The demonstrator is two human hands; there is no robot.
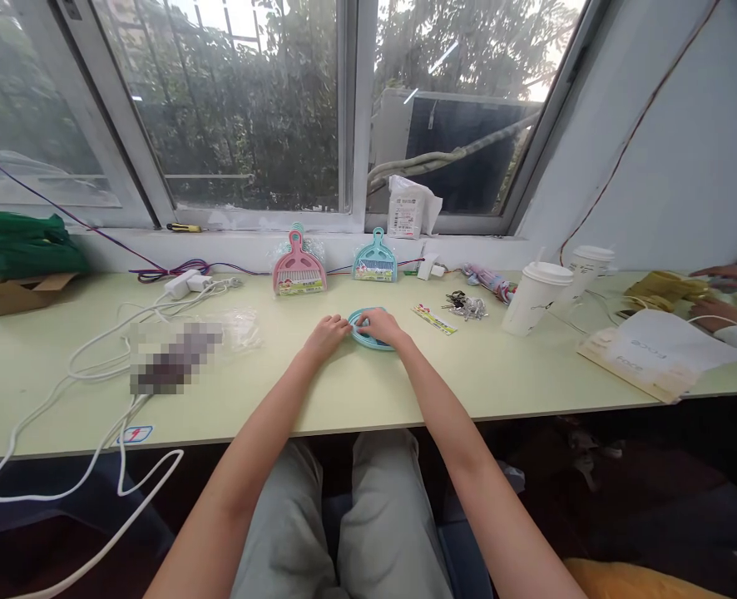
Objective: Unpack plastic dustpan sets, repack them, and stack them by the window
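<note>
One L hand [327,339] at edge of round teal item [369,342], R hand [381,325] atop; can't tell either's grip.

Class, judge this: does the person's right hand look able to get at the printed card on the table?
Probably yes: nothing visible stands between the right hand and the nearby printed card, though that hand is busy with the blue item.

apparently a small workroom: long table [468,383] below windows [249,108], packaged dustpans [297,263], white adapter [180,286]
</note>
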